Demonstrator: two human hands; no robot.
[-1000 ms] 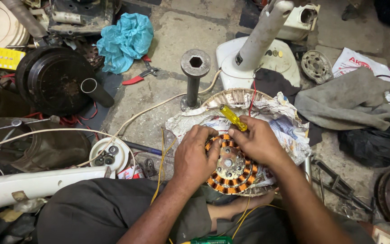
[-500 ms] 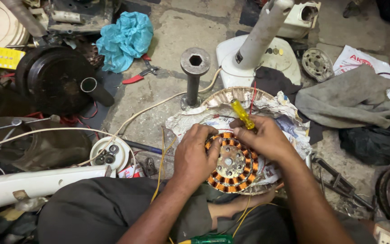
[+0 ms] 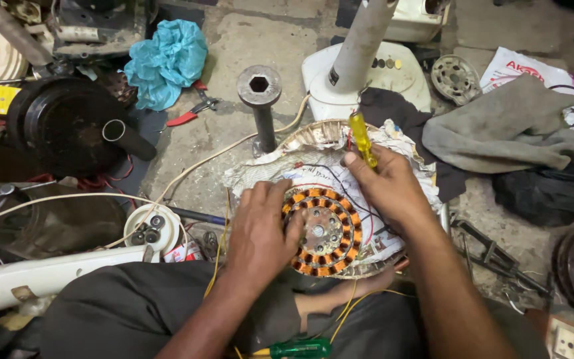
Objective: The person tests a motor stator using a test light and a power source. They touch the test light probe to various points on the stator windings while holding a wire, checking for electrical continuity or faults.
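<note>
In the head view, a round motor stator with orange copper windings around a grey metal hub (image 3: 323, 233) lies on crumpled white printed paper (image 3: 274, 174) spread over a shallow metal bowl (image 3: 317, 133), just in front of the person's lap. The left hand (image 3: 257, 233) lies flat on the stator's left edge, fingers spread and pressing on the windings, closed on nothing. The right hand (image 3: 386, 186) grips a screwdriver with a translucent yellow handle (image 3: 361, 138), which points up and away from the stator, above its upper right edge. Thin red and black wires (image 3: 360, 206) run from the windings under that hand. Behind the paper stands a dark metal post with a hexagonal socket (image 3: 260, 100); left of it, red-handled pliers (image 3: 191, 113) lie beside a crumpled turquoise cloth (image 3: 166, 60). A green-handled screwdriver (image 3: 297, 348) rests on the lap
</note>
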